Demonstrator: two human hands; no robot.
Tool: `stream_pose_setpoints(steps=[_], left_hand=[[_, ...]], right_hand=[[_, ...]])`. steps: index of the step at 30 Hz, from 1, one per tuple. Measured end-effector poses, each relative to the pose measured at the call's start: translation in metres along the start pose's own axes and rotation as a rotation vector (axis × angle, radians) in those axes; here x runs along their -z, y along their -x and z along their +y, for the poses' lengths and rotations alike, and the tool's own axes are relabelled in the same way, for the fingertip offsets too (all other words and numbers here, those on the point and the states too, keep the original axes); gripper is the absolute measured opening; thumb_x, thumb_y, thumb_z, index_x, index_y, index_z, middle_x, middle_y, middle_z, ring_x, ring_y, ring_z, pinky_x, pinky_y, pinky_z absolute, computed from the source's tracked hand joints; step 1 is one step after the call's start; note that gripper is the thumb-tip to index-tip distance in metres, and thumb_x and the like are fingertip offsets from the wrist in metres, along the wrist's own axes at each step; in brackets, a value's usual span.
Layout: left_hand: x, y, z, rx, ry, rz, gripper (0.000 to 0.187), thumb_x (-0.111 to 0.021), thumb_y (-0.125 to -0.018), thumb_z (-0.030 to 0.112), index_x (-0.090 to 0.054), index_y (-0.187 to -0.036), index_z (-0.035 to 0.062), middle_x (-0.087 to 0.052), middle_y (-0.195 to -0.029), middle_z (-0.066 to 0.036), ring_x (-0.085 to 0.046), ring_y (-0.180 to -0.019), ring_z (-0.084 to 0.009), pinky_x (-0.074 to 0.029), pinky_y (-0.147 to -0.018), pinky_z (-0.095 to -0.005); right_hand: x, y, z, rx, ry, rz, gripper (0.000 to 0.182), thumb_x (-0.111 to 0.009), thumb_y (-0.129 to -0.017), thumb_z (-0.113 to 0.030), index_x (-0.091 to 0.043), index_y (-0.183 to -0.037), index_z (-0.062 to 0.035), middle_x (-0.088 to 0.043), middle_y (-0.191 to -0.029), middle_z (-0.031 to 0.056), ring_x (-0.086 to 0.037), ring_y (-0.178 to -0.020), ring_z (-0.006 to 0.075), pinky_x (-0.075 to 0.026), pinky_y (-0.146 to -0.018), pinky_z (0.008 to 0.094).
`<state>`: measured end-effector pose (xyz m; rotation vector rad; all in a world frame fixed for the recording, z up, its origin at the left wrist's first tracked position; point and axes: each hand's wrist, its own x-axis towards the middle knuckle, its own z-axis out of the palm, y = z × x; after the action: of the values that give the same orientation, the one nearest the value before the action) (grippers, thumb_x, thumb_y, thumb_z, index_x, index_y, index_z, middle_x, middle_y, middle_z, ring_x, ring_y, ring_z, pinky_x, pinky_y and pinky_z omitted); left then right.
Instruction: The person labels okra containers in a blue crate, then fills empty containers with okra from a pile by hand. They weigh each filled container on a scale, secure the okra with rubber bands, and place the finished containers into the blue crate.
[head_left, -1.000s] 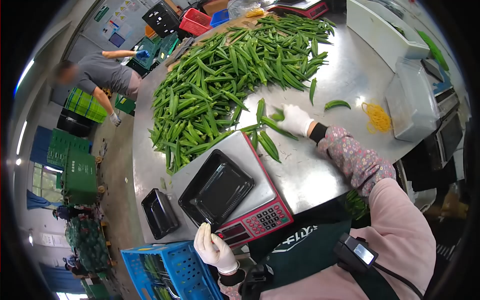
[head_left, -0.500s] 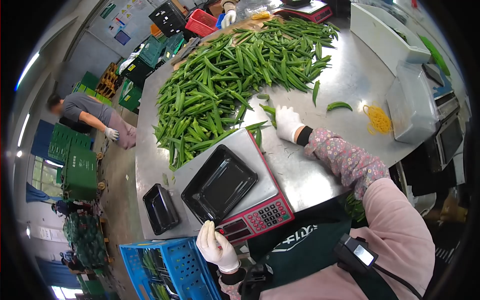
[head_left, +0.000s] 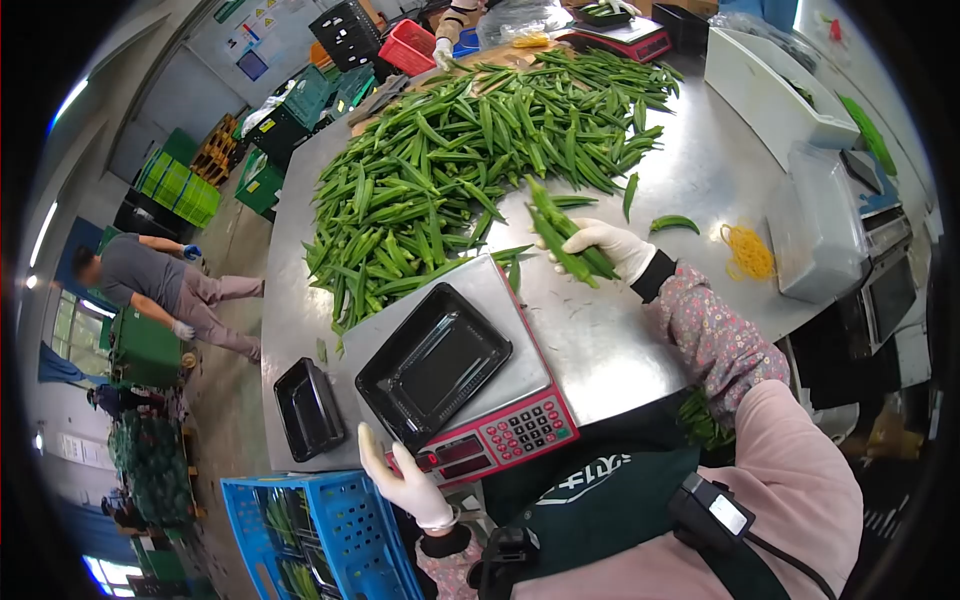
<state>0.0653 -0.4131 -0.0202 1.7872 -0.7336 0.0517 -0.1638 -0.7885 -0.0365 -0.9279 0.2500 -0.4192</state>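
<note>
My right hand [head_left: 618, 248], in a white glove, is closed around several okra pods [head_left: 560, 232] just above the steel table. The large okra heap [head_left: 470, 150] lies beyond and to the left of it. My left hand [head_left: 410, 487], also gloved, has its thumb and fingers apart and holds nothing. It is beside the near corner of a black plastic tray [head_left: 435, 365], which rests with its inside bare on the red-framed weighing scale [head_left: 535, 360]. A second black tray [head_left: 308, 410] stands on the table to the left of the scale.
Below the table edge, a blue crate [head_left: 350, 530] contains packed okra trays. Yellow rubber bands [head_left: 750, 252] and a clear plastic container [head_left: 820, 225] are at right. Another scale [head_left: 625, 40] and co-workers' gloved hands are at the far side. A person [head_left: 150, 285] walks at left.
My right hand has gathered several okra pods and lifted them slightly. My left hand has moved a little left and its fingers have spread. The person at left has stepped along the floor.
</note>
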Motion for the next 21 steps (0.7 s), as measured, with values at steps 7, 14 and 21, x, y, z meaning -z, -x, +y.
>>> stream_pose_setpoints(steps=[7,14,21], left_hand=[[-0.036,-0.026,0.007,0.184,0.486,-0.178,0.075,-0.041,-0.082,-0.015,-0.028,-0.156,-0.0062,-0.029,-0.163,-0.019,-0.03,-0.15,-0.0272,-0.022,-0.123,-0.0375],[-0.039,-0.028,0.016,0.286,0.575,-0.118,0.082,-0.034,-0.075,-0.013,-0.029,-0.156,-0.0054,-0.029,-0.163,-0.02,-0.031,-0.15,-0.0279,-0.024,-0.122,-0.0383],[-0.032,-0.021,0.017,0.2,0.348,-0.087,0.076,-0.036,-0.075,-0.01,-0.038,-0.151,-0.0085,-0.038,-0.158,-0.022,-0.031,-0.15,-0.029,-0.019,-0.124,-0.0369]], right_hand=[[-0.142,-0.051,-0.011,0.33,0.753,-0.238,0.058,-0.073,-0.074,-0.007,-0.052,-0.128,-0.0004,-0.066,-0.102,0.0089,-0.068,-0.085,0.0182,-0.055,-0.072,0.0302],[-0.19,-0.06,0.037,0.3,1.651,-0.441,0.092,-0.078,-0.073,-0.031,-0.038,-0.148,0.0054,-0.065,-0.109,0.0232,-0.067,-0.099,0.0386,-0.055,-0.087,0.0423],[-0.08,-0.096,-0.018,0.621,1.397,0.29,0.053,-0.071,-0.076,-0.04,-0.07,-0.109,0.001,-0.069,-0.103,0.024,-0.065,-0.1,0.0405,-0.053,-0.09,0.046]])
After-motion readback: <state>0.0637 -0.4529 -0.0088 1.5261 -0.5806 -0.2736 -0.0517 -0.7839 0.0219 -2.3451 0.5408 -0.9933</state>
